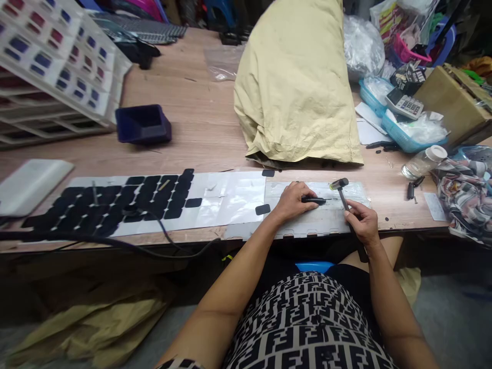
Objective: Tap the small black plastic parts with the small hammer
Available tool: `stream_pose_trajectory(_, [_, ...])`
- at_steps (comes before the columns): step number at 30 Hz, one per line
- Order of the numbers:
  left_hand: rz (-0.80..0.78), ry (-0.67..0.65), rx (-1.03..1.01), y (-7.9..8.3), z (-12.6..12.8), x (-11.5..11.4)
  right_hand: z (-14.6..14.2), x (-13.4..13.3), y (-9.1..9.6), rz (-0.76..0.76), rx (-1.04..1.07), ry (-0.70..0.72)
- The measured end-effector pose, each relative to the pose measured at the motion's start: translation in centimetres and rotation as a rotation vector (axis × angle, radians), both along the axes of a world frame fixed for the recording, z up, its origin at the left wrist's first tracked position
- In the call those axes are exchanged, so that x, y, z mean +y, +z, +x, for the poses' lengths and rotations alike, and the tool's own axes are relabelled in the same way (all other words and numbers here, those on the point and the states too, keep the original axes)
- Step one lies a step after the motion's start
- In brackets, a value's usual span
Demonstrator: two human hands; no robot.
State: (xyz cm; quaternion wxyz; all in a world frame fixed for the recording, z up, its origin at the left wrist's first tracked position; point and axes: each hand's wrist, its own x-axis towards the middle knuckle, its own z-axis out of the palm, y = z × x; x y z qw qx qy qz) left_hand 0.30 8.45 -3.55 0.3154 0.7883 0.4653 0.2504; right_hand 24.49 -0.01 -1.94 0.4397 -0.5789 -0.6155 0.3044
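Observation:
My right hand (362, 221) is closed around the handle of a small hammer (341, 190). The hammer's head points up, to the right of my left hand, and its dark grip hangs below the table edge. My left hand (294, 201) presses a slim black stick-like piece (315, 200) onto a work board (295, 221) covered with clear film; its exact kind I cannot make out. Black rounded pads (154, 192) lie in rows on white sheets (215, 197) to the left, and two loose pads, one of them a dark pad (263, 209), lie near my left hand.
A large tan sack (295, 87) stands behind my hands. On the left are a white crate (96, 66), a dark blue bin (144, 124) and a black cable (115, 243). To the right stand a clear bottle (425, 161), blue baskets (413, 138), a calculator (405, 103) and a patterned cloth (465, 197).

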Motion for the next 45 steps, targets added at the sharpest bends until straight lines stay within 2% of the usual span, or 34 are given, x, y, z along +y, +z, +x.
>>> stream_pose_trajectory(9, [0.009,0.047,-0.021,-0.4,0.3,0.3,-2.8,-1.3,1.7,0.063,-0.082,0.144])
stream_pose_trajectory(15, [-0.007,0.045,-0.022,-0.3,0.4,0.4,-3.1,-1.3,1.5,0.031,-0.175,0.195])
stream_pose_trajectory(22, [0.011,0.053,-0.024,-0.6,0.5,0.4,-2.3,-1.6,1.6,0.029,-0.122,0.116])
stream_pose_trajectory(28, [0.015,0.048,-0.029,-0.5,0.5,0.3,-1.0,-1.1,1.0,-0.063,-0.101,0.118])
stream_pose_trajectory(33, [0.031,0.043,-0.017,-0.5,0.5,0.5,0.0,0.3,0.6,-0.029,-0.022,0.009])
stream_pose_trajectory(36, [0.056,0.034,-0.067,0.0,0.2,0.1,0.4,1.0,0.1,-0.031,0.012,-0.047])
stream_pose_trajectory(38, [0.048,-0.014,-0.194,0.9,-0.1,-1.0,0.5,1.1,-0.2,-0.047,0.016,-0.048])
stream_pose_trajectory(40, [-0.039,-0.134,-0.344,2.0,-0.3,-2.9,0.6,1.1,-0.3,-0.061,0.020,-0.027])
stream_pose_trajectory(43, [-0.283,-0.450,-0.436,3.3,0.1,-6.5,0.5,1.0,-0.2,-0.075,0.043,-0.012])
stream_pose_trajectory(45, [-0.389,-0.627,-0.381,2.9,0.8,-8.6,0.4,0.9,-0.2,-0.077,0.058,-0.030])
